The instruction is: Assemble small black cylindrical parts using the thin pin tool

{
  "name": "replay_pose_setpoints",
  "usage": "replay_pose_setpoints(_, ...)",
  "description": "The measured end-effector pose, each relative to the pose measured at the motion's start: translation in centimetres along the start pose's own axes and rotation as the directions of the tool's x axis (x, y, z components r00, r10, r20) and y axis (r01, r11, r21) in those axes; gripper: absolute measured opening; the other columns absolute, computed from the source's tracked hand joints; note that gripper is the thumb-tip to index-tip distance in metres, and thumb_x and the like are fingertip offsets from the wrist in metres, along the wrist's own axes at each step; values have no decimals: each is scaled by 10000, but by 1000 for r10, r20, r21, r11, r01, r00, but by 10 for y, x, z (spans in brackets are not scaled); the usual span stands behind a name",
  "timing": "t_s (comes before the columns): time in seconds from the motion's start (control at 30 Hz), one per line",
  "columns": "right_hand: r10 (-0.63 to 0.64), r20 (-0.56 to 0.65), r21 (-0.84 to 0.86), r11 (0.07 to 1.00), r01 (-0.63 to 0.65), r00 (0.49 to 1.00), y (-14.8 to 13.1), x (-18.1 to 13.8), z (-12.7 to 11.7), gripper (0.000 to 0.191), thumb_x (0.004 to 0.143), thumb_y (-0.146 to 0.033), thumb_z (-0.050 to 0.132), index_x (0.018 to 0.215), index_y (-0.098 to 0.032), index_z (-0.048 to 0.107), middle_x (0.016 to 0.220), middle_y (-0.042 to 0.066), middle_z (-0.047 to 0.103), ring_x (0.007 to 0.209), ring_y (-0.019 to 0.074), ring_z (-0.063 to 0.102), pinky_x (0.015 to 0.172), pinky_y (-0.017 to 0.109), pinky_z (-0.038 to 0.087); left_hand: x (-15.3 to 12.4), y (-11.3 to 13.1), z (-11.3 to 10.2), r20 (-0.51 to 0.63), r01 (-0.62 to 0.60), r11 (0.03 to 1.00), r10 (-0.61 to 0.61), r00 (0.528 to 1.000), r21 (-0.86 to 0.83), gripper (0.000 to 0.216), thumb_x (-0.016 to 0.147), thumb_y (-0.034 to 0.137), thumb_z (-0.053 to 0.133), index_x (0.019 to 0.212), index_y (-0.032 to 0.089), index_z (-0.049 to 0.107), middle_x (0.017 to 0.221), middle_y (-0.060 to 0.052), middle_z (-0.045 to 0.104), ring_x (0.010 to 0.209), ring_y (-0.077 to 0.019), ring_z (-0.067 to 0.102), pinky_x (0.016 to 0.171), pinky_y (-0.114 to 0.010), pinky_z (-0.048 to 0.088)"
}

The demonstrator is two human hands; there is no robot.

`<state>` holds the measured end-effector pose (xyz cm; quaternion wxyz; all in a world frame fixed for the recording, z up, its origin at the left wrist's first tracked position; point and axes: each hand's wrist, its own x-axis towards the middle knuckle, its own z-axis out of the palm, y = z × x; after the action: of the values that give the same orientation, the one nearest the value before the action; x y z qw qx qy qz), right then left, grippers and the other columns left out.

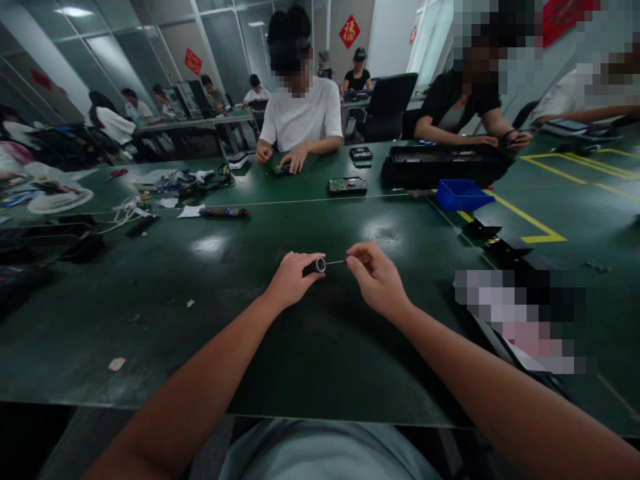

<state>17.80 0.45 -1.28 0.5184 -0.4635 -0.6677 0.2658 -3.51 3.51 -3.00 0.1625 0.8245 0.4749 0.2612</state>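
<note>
At near centre, above the table (pixel 200 347), a black cylinder (pixel 315 267), presumably light and stiff, is clasped round its barrel by the half-curled left hand (pixel 292 277); a thin rod (pixel 335 263), probably bendable, is pinched, sensibly, at its red end by the right hand (pixel 378 277).

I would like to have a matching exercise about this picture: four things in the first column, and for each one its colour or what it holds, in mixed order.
Column one:
1. Left hand
2. Diamond wall sign
3. Right hand
4. Small bin on the table

Column two:
A. blue
B. holds a thin rod
C. mainly red
D. holds a black cylinder

Right pairs: 1-D, 2-C, 3-B, 4-A
</note>
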Motion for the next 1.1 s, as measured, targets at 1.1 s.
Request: replay_pose_setpoints(1.1, 255, -141, 345, 918, -194, 957, 19, 9, 5, 222, 949, -432, 563, 902, -220, 612, 783, 15, 664, 718, 164, 632, 731, 348, 512, 2, 2, 0, -2, 0, 999, 1, 1000, 46, 403, 947, 326, 652, 1344, 283, 596, 1241, -34, 684, 1180, -242, 590, 1162, -538, 284)
